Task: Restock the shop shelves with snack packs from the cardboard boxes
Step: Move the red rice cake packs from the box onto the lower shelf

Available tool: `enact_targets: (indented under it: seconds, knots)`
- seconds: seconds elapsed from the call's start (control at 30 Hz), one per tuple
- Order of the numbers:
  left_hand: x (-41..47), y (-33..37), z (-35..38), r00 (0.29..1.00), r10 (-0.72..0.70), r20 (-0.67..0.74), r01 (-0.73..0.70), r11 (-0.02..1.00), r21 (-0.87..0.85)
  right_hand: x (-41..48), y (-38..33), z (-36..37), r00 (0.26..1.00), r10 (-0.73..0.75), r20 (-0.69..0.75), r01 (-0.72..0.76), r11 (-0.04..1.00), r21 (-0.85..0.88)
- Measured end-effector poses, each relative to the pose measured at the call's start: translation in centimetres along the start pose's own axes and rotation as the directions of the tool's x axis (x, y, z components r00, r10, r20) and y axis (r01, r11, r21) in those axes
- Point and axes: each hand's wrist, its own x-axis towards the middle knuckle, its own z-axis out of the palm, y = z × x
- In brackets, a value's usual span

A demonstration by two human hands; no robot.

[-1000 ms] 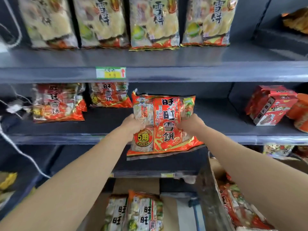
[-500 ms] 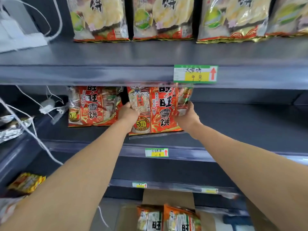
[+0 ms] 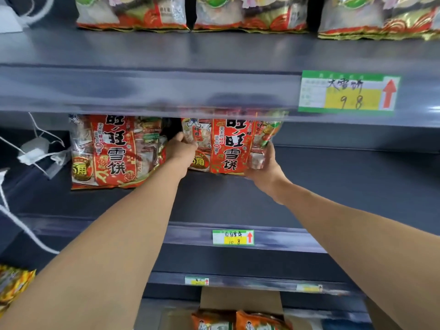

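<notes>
- The middle shelf (image 3: pixel 345 182) is running dark and mostly bare across the view, and it is serving as the reference for everything below.
- The upper shelf (image 3: pixel 166 51) is sitting directly above the middle shelf, carrying a row of pale snack bags (image 3: pixel 250 15).
- The held snack pack (image 3: pixel 228 146) is standing upright on the middle shelf towards the back. Its top is disappearing behind the upper shelf's front lip.
- A matching red pack (image 3: pixel 112 151) is standing on the middle shelf just to the left of the held one.
- The cardboard box (image 3: pixel 240 298) is lying open well below the middle shelf, showing two more orange packs (image 3: pixel 259 321).
- The left hand (image 3: pixel 179 151) is gripping the held pack's left edge with its fingers curled round it.
- The right hand (image 3: pixel 264 165) is clasping the lower right corner, fingers wrapping up along the side.
- The pack is looking light, crinkly and slippery, with brittle crackers inside. Holding it by both side edges is probably suiting it better than squeezing the middle.
- A small price tag (image 3: pixel 233 237) is hanging on the middle shelf's front rail.
</notes>
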Motion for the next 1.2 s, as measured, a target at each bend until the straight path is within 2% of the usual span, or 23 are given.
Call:
enact_targets:
  seconds: [0.2, 0.4, 0.5, 0.6, 0.7, 0.87, 1.07, 1.2]
  knots:
    - [0.7, -0.5, -0.1, 1.000, 0.011, 0.023, -0.012, 0.997, 0.076, 1.5, -0.5, 1.0, 0.994, 0.054, 0.094, -0.047, 0.996, -0.069]
    - [-1.9, -0.2, -0.3, 0.998, -0.063, 0.029, 0.062, 0.997, 0.049, 1.1, 0.1, 0.1, 0.997, 0.039, 0.066, -0.034, 0.997, -0.071]
    - [-3.9, 0.2, -0.3, 0.998, -0.060, 0.035, 0.057, 0.994, 0.091, 0.3, 0.3, -0.5, 1.000, 0.007, 0.023, -0.004, 0.993, -0.122]
    - [-6.8, 0.7, 0.4, 0.996, 0.029, 0.088, -0.039, 0.992, 0.118, -3.2, -0.9, -2.5, 0.999, -0.036, 0.021, 0.039, 0.978, -0.205]
    - [-10.7, 1.1, 2.5, 0.968, 0.045, 0.247, -0.084, 0.985, 0.150, -6.9, -0.3, -5.7, 0.996, -0.071, 0.047, 0.083, 0.936, -0.341]
    - [-19.3, 2.6, 9.6, 0.845, 0.051, 0.532, -0.174, 0.967, 0.185, -13.3, 3.8, -14.4, 0.999, -0.006, -0.039, -0.011, 0.900, -0.436]
    - [-31.3, 4.5, 21.2, 0.614, 0.057, 0.788, -0.282, 0.947, 0.152, -18.7, 12.4, -29.9, 0.941, 0.148, -0.304, -0.276, 0.855, -0.439]
    - [-38.5, 3.4, 28.6, 0.499, -0.031, 0.866, -0.279, 0.941, 0.194, -22.1, 18.6, -37.8, 0.902, 0.347, -0.257, -0.430, 0.767, -0.476]
